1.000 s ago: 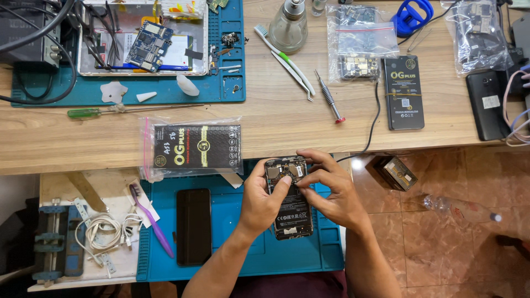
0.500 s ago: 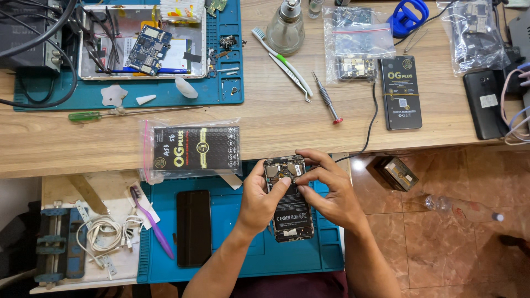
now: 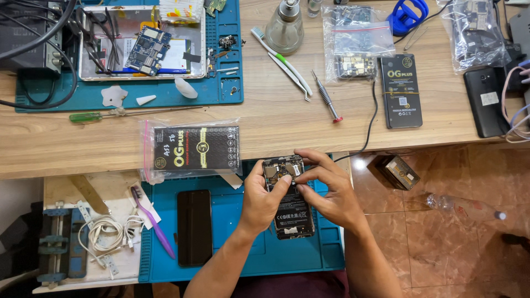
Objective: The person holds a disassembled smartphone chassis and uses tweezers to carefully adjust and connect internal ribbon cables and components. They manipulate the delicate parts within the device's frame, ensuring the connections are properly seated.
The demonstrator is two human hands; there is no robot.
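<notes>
Both hands' fingers still grip the opened phone (image 3: 290,198); left hand (image 3: 264,200), right hand (image 3: 330,193) unmoved.

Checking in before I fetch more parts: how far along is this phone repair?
Done: the opened phone has its back cover off, board and battery exposed. In hand: left hand steadies it, right hand fingers work at the board. Left: it remains uncovered; black screen panel lies apart.

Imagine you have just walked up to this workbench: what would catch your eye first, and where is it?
First, the opened phone with its back cover off, held over the blue work mat at the near edge; the left hand grips its side and the right hand presses at its top. Just left lies a black glass panel, and above it a black packet in a clear bag on the wooden bench.
</notes>
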